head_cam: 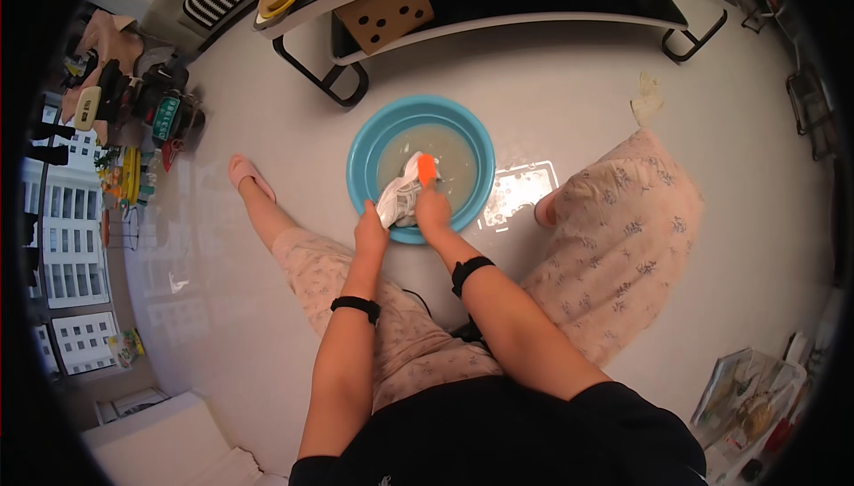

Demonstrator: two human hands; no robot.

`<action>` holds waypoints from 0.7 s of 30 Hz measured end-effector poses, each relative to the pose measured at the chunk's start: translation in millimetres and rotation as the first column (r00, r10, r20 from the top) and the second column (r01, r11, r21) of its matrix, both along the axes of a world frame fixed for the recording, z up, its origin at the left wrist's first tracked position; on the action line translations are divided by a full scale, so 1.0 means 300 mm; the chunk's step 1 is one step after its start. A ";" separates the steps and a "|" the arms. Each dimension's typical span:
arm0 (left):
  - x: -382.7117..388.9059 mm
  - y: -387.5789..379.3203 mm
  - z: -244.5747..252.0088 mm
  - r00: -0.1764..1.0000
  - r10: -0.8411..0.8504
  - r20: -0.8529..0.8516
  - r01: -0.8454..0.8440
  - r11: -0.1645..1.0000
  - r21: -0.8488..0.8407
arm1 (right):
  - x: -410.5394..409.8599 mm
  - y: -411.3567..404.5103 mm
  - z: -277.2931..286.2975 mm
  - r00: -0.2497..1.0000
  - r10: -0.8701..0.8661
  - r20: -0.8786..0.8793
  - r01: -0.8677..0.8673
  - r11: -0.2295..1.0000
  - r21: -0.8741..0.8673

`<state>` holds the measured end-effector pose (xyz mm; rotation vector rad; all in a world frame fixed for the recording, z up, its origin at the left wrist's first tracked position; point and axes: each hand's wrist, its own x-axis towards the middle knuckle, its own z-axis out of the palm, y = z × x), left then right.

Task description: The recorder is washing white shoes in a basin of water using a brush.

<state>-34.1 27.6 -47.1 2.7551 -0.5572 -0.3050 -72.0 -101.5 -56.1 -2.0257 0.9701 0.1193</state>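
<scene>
A white and grey sneaker (399,198) is tilted over the murky water in a round blue plastic basin (358,152). My left hand (371,229) grips one end of the shoe at the near left rim. In my right hand (434,209) is an orange brush (427,170), laid against the shoe's upper side. Its bristles are hidden from above. Small flecks of foam float on the water around the shoe.
Beyond the basin stands a low table (507,22) with black tube legs and a cardboard box (387,17) on its shelf. A crumpled pale cloth (647,100) lies on the floor at right. Wet, shiny tiles (517,196) adjoin the basin. A scooter (163,109) stands far left.
</scene>
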 end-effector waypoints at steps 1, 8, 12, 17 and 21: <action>-0.001 -0.004 -0.006 1.000 0.000 0.003 0.001 1.000 -0.007 | -0.001 0.002 -0.002 1.000 0.000 0.003 0.001 1.000 -0.007; 0.015 0.024 0.017 0.996 0.080 -0.047 -0.082 0.996 -0.032 | -0.035 0.180 0.141 0.988 0.093 0.126 -0.094 0.996 -0.004; 0.011 0.013 -0.026 1.000 -0.017 -0.022 0.018 0.999 0.036 | -0.051 0.029 0.008 0.995 0.069 0.069 -0.066 0.996 -0.056; 0.011 -0.023 -0.004 1.000 -0.012 -0.018 0.012 1.000 0.016 | -0.048 0.112 0.009 0.992 -0.071 0.101 0.069 0.997 0.026; 0.026 0.025 0.056 0.994 0.074 -0.077 -0.070 0.996 0.049 | -0.052 0.165 0.072 0.995 0.034 0.098 -0.037 0.999 0.025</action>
